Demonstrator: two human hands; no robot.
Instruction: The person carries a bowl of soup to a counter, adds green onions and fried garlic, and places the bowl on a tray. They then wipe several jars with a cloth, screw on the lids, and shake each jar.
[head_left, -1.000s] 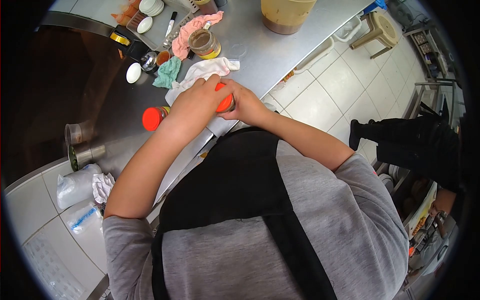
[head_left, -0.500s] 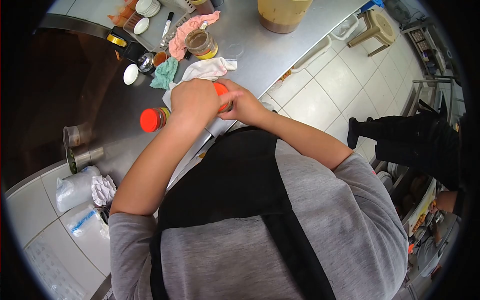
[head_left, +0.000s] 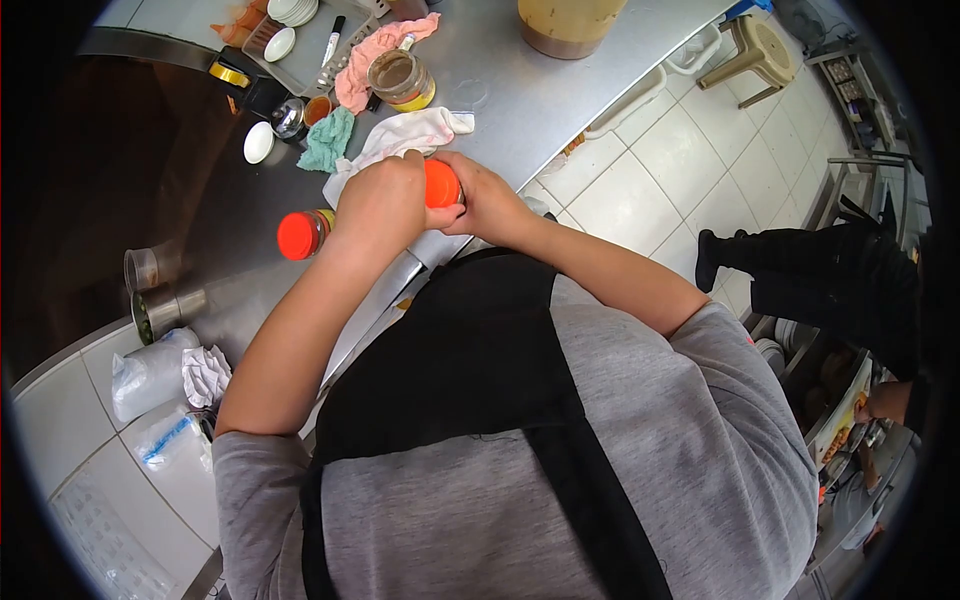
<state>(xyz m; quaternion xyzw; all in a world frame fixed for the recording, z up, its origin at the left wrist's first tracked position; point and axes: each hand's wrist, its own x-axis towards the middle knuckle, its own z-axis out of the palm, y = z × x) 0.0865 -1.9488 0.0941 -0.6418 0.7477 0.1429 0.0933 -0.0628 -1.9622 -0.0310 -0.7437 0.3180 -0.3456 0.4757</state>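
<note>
A jar with a red lid [head_left: 441, 184] is held between my two hands near the front edge of the steel counter. My left hand [head_left: 383, 198] is closed at the lid's left side, with the thumb below it and most fingers hidden. Around the jar's right side curls my right hand [head_left: 487, 200]. A second red-lidded jar [head_left: 299, 235] stands on the counter left of my left wrist. Just beyond my hands lies a crumpled white cloth [head_left: 405, 140], and a green cloth [head_left: 326, 140] is beside it.
An open jar of brown paste [head_left: 400, 80] stands behind the white cloth, next to a pink cloth [head_left: 375, 60]. A large tub [head_left: 568, 30] sits at the back. Plastic bags [head_left: 155, 375] lie at lower left. A person in black [head_left: 825, 270] is at right, near a stool [head_left: 755, 52].
My left hand has shifted slightly left, and its thumb has moved off the lid to below it. More of the red lid now shows between my hands.
</note>
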